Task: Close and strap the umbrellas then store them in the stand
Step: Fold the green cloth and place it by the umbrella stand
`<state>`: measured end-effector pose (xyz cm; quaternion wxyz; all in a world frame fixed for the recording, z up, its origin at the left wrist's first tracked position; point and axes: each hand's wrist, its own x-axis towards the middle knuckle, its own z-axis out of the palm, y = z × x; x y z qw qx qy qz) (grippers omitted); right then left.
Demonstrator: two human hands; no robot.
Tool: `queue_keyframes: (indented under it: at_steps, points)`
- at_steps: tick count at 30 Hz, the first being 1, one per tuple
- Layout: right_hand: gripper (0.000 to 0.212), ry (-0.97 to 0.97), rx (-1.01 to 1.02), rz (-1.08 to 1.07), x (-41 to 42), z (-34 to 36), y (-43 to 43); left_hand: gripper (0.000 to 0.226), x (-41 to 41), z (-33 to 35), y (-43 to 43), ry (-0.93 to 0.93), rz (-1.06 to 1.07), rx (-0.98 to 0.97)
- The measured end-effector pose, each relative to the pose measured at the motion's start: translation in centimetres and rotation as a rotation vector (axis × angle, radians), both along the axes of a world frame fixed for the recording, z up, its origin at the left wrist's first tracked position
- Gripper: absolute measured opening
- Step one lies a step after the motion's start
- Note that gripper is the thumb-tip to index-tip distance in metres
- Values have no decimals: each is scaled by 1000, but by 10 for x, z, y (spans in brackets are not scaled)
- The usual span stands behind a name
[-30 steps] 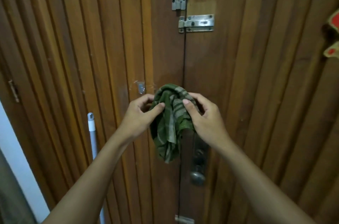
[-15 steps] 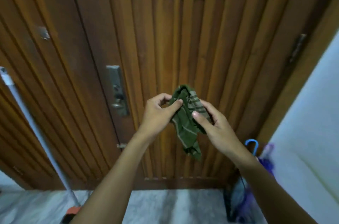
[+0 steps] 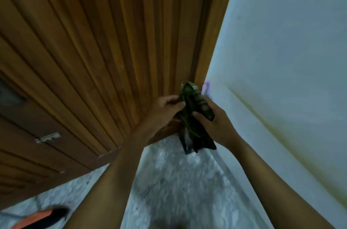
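A small green plaid folded umbrella (image 3: 195,116), its fabric bunched and hanging down, is held between both hands in the middle of the view. My left hand (image 3: 165,105) pinches its upper left side. My right hand (image 3: 216,118) cups it from the right with the thumb pressed on the cloth. A purple curved handle (image 3: 206,87) of another umbrella peeks out just behind the green one, in the corner by the wall. The stand itself is hidden behind my hands and the green fabric.
A slatted wooden door (image 3: 105,56) fills the left and centre, with a metal latch (image 3: 48,137) low on it. A pale wall (image 3: 291,59) rises on the right. Grey speckled floor (image 3: 178,181) lies below. An orange-and-black object (image 3: 40,216) sits at the bottom left.
The view has swung right and down, from the door's bolts and lock to the corner by the wall. Both hands kept hold of the green umbrella throughout.
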<state>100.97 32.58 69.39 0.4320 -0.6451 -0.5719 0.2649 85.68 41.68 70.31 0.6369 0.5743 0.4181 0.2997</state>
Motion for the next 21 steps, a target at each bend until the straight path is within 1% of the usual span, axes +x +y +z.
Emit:
queue_keyframes:
  at_steps: [3,5,8,10,12,15,18,19,21]
  points:
    - [37,-52,-92,-18,29,-31,-11,21,31,-35,-9,35,-27,-54]
    - [38,-69,-159,-36,53,-55,-15,17,51,-55,-12,74,-39,-80]
    - [42,-75,-227,-43,93,-98,-19,8,84,-97,-15,150,-85,-44]
    - [41,-48,-301,-47,120,-137,-20,6,110,-135,-17,203,-77,-53]
    - [38,-22,-326,-35,148,-189,-20,7,137,-187,-19,261,-43,-60]
    - [37,-16,-365,-39,180,-287,-18,13,176,-284,-24,280,32,-110]
    - [32,-21,-452,-33,198,-394,-17,15,199,-394,-32,300,119,-245]
    - [29,-18,-480,-27,202,-430,-16,17,204,-430,-34,305,130,-300]
    - [32,-7,-529,-23,208,-506,-14,21,209,-508,-33,330,101,-391]
